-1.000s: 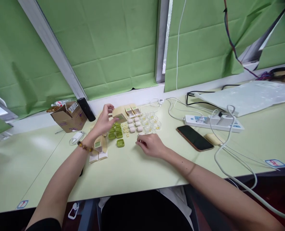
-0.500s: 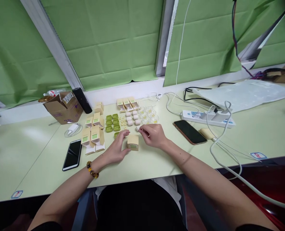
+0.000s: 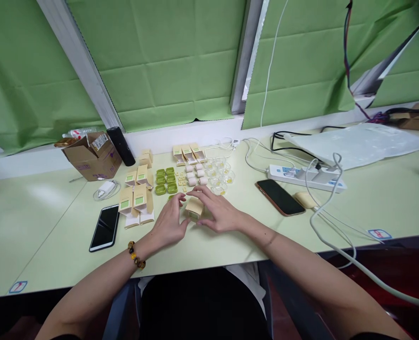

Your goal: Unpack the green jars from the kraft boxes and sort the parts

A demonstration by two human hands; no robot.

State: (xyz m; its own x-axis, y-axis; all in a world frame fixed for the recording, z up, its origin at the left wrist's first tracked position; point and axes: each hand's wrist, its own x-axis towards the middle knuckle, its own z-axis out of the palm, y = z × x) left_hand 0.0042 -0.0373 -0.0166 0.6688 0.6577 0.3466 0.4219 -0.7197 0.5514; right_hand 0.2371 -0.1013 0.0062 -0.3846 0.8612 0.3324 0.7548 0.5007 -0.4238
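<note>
A small tan carton (image 3: 194, 208) with a green label stands on the pale green table (image 3: 230, 236), just in front of me. My left hand (image 3: 168, 222) grips its left side and my right hand (image 3: 218, 212) covers its right side and top, so both hands hold it. Behind it lie rows of green plastic cases (image 3: 166, 180), small white pieces (image 3: 195, 177) and clear trays (image 3: 219, 182). More tan cartons (image 3: 137, 198) stand to the left and others (image 3: 188, 152) at the back.
A black phone (image 3: 105, 226) lies at the left and another phone (image 3: 279, 196) at the right. A white power strip (image 3: 306, 175) with cables, a brown cardboard box (image 3: 92, 158), a black cylinder (image 3: 120, 145) and a plastic bag (image 3: 361, 139) stand further back.
My left hand brought a tan carton from the back rows down in front of me. My right hand then moved onto it, and both hands closed round it.
</note>
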